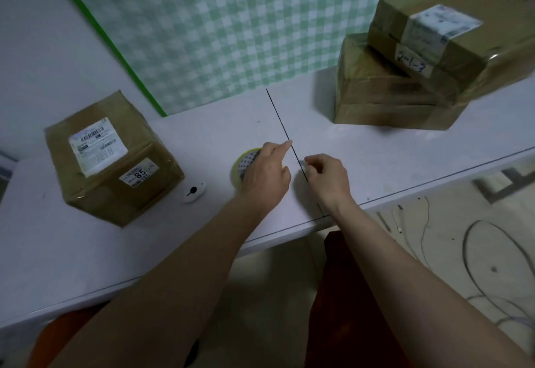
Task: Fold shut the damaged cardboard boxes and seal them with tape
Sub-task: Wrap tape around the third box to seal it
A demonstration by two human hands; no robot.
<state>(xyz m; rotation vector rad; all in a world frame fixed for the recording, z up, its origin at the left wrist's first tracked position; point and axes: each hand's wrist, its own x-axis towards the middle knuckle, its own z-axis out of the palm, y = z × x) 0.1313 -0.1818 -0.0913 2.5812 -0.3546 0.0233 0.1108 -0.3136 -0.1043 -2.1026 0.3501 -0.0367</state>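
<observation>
A roll of tape (244, 165) with a yellow-green core lies on the white table (376, 162) near the middle. My left hand (266, 175) rests over the roll, fingers around it and the forefinger stretched out. Just to its right, my right hand (327, 178) has its fingers curled and pinches what looks like the clear tape end near the roll. A cardboard box (113, 159) with shipping labels stands at the left, closed. Two taped boxes are stacked at the back right, a large lower box (385, 95) and an upper box (451, 20) marked 2-1-3.
A small white cutter (194, 191) lies between the left box and the tape roll. A dark seam line (282, 127) crosses the tabletop. A green checked cloth hangs on the wall behind. Cables lie on the floor at the right, past the table's front edge.
</observation>
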